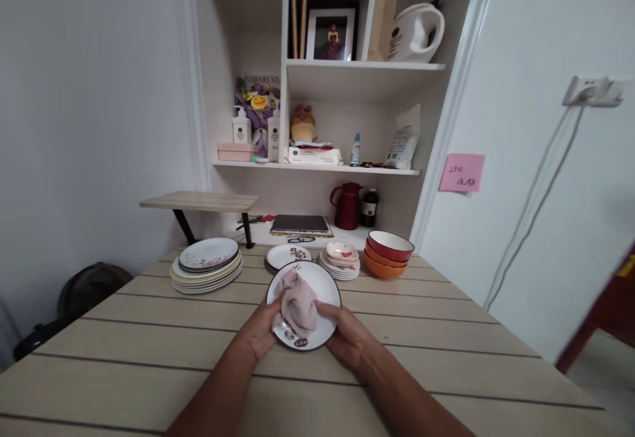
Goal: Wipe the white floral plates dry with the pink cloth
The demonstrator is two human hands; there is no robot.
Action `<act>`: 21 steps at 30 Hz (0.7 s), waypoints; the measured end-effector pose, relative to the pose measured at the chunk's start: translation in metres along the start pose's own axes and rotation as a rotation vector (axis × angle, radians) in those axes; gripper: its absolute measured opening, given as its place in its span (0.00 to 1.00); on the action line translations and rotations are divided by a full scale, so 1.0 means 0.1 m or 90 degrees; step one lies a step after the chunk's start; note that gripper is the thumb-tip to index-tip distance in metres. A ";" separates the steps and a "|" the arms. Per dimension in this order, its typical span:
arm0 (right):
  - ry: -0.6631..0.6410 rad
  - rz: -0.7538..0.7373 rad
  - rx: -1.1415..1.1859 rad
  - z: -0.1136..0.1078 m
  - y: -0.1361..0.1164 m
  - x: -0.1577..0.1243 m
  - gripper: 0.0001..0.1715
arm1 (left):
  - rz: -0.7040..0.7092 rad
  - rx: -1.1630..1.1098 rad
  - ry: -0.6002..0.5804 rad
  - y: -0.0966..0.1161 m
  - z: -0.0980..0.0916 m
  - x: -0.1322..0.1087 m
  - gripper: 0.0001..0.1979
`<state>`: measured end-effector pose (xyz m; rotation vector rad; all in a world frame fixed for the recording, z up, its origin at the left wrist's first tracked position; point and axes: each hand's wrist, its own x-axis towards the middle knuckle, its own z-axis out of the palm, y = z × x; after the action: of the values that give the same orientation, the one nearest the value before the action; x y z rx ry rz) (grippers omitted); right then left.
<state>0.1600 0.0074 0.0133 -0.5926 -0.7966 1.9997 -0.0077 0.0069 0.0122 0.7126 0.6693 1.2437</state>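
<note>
A white plate [320, 288] with a dark rim and small printed patterns is held tilted above the wooden table [149, 331]. My left hand [258, 332] grips its left edge and presses a pinkish cloth [297, 305] onto the plate's face. My right hand [347, 338] is closed on the plate's lower right rim. The cloth covers the plate's left and middle part.
At the table's far side stand a stack of large plates [207, 265], a smaller patterned plate stack [288, 256], a pile of small dishes [341, 260] and stacked red and orange bowls [388, 254]. Behind are a red jug [346, 205], a tablet [300, 223] and shelves with bottles.
</note>
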 end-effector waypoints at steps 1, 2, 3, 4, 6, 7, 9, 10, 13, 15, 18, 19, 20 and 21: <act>0.000 0.001 0.019 0.02 0.03 -0.01 0.25 | -0.002 0.005 0.003 0.01 -0.01 -0.02 0.23; 0.005 0.001 0.039 0.04 0.06 -0.01 0.25 | -0.003 0.011 0.006 0.02 -0.03 -0.03 0.22; 0.018 0.001 0.059 0.06 0.08 0.00 0.25 | -0.001 0.018 0.012 0.02 -0.03 -0.04 0.22; 0.040 0.000 0.080 0.07 0.10 0.01 0.25 | 0.002 0.027 0.018 0.02 -0.04 -0.05 0.22; 0.091 -0.004 0.112 0.08 0.12 0.03 0.24 | 0.015 0.049 0.035 0.02 -0.02 -0.04 0.22; 0.110 -0.006 0.123 0.08 0.13 0.05 0.24 | 0.024 0.062 0.043 0.01 0.00 -0.03 0.22; 0.126 -0.016 0.139 0.08 0.14 0.07 0.25 | 0.052 0.094 0.065 0.00 0.03 -0.01 0.24; 0.128 -0.023 0.145 0.07 0.14 0.08 0.25 | 0.073 0.112 0.078 0.00 0.04 0.00 0.25; 0.141 -0.040 0.154 0.06 0.13 0.09 0.27 | 0.154 0.186 0.149 0.00 0.03 0.03 0.31; 0.150 -0.045 0.157 0.04 0.12 0.10 0.28 | 0.219 0.255 0.218 0.00 -0.01 0.06 0.34; 0.161 -0.054 0.162 0.01 0.12 0.11 0.28 | 0.336 0.365 0.329 0.03 -0.08 0.08 0.32; 0.168 -0.061 0.163 0.00 0.12 0.11 0.28 | 0.383 0.399 0.363 0.04 -0.10 0.09 0.30; 0.177 -0.068 0.164 -0.01 0.12 0.11 0.27 | 0.431 0.430 0.393 0.06 -0.11 0.08 0.28; 0.186 -0.077 0.166 -0.02 0.11 0.11 0.27 | 0.478 0.459 0.416 0.09 -0.11 0.07 0.25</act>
<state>0.1492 0.0132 0.0028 -0.6470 -0.3786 1.8150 -0.0203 0.0169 0.0115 1.2293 1.5214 1.9826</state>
